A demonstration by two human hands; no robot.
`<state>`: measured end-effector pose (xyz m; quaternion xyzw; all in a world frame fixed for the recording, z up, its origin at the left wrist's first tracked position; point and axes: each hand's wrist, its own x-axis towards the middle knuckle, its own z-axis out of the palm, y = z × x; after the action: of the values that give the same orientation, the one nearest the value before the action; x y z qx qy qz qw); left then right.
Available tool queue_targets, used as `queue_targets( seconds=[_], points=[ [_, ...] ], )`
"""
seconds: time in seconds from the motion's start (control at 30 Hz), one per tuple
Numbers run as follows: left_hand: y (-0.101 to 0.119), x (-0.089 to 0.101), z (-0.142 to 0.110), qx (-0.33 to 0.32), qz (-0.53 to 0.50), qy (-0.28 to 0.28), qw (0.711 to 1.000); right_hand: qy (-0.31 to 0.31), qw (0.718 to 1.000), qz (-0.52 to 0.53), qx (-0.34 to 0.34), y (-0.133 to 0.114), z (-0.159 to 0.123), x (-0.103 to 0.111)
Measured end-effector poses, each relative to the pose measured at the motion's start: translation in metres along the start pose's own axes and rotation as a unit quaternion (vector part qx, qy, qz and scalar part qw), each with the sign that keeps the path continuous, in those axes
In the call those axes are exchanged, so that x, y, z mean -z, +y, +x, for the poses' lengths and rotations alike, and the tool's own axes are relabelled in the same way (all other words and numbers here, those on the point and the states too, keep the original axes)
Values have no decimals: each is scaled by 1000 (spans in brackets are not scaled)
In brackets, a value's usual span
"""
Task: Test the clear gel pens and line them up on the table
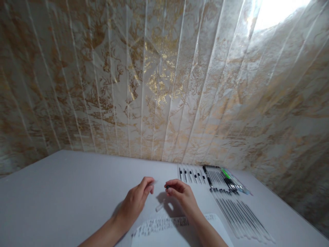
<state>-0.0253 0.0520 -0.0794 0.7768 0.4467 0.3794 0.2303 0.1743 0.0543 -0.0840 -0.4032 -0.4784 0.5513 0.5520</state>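
My left hand (136,195) is raised over the white table, its thumb and fingers closed together. A faint, see-through sliver shows at their tips, too blurred to name. Opposite it, my right hand (181,192) pinches a small black piece (168,187) between thumb and forefinger; it looks like a pen part. A narrow gap parts the two hands. Below them on the table lies a short clear tube (159,206). Nearer me, under my right forearm, is a white sheet (154,240) with rows of small dark marks or bits along its top; which, I cannot tell.
On the right of the table (64,192) lie several long thin pen refills (241,216) in a row. Behind them are black pens and parts (218,178) and a green pen (226,173). Several small pieces with black grips (190,173) stand lined up. A gold-patterned curtain (123,85) hangs behind.
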Motion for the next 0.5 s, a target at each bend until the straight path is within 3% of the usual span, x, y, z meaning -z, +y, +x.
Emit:
queue_targets(
  seconds=[0.13, 0.3, 0.5],
  points=[
    [-2, -2, 0, -36, 30, -20, 999, -8, 1000, 24, -6, 2, -1, 0],
    [-4, -4, 1, -44, 49, -40, 997, -21, 999, -33, 27, 5, -1, -2],
    [-3, -4, 2, -45, 52, -48, 997, -19, 999, -28, 34, -1, -6, -11]
  ],
)
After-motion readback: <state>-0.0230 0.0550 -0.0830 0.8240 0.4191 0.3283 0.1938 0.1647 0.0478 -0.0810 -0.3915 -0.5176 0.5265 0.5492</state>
